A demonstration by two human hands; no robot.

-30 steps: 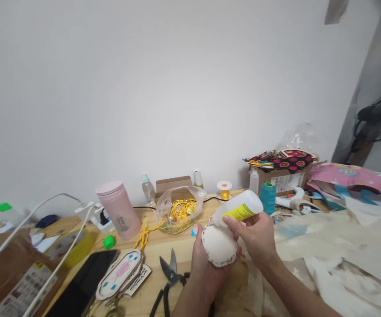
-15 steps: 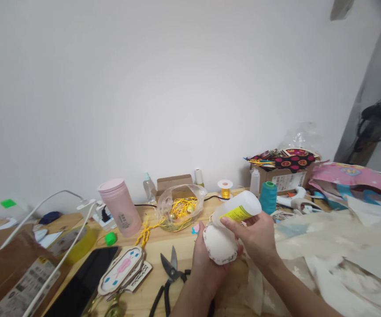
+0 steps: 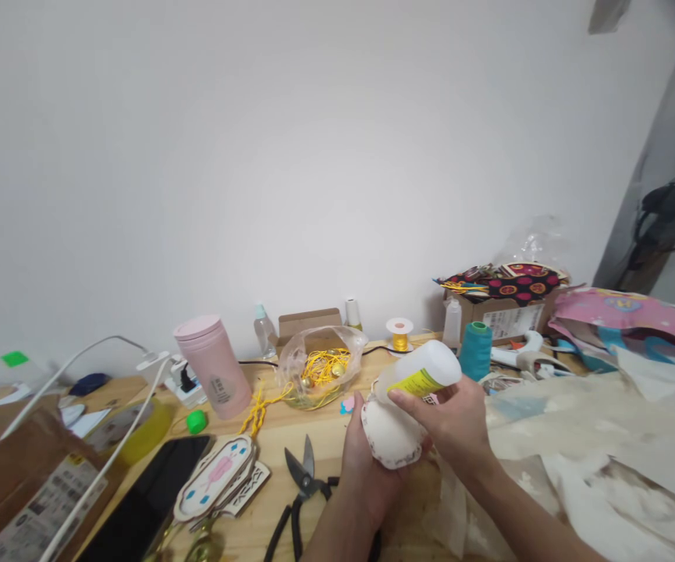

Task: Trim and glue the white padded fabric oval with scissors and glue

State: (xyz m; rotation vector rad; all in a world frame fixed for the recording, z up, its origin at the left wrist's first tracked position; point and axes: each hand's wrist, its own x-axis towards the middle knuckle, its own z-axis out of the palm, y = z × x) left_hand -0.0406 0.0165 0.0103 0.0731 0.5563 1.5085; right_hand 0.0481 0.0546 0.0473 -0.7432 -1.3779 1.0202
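Note:
My left hand (image 3: 366, 468) is closed around a small white stuffed fabric pouch (image 3: 389, 435) with a stitched edge, held above the wooden table (image 3: 290, 425). My right hand (image 3: 457, 425) grips a white squeeze bottle (image 3: 422, 373) with a yellow-green label. The bottle is tipped to the left, its nozzle resting at the top edge of the pouch.
Black scissors (image 3: 299, 488) lie just left of my hands. Further left are layered wooden cutouts (image 3: 217, 480), a dark phone (image 3: 143, 507), a green cap (image 3: 196, 422), a pink tumbler (image 3: 213, 378) and a bag of yellow cord (image 3: 321, 373). A teal thread cone (image 3: 475, 350), a box and white fabric (image 3: 595, 445) crowd the right.
The hands, pouch and bottle have stayed almost in place, with the bottle tipped slightly lower. The view has shifted a little.

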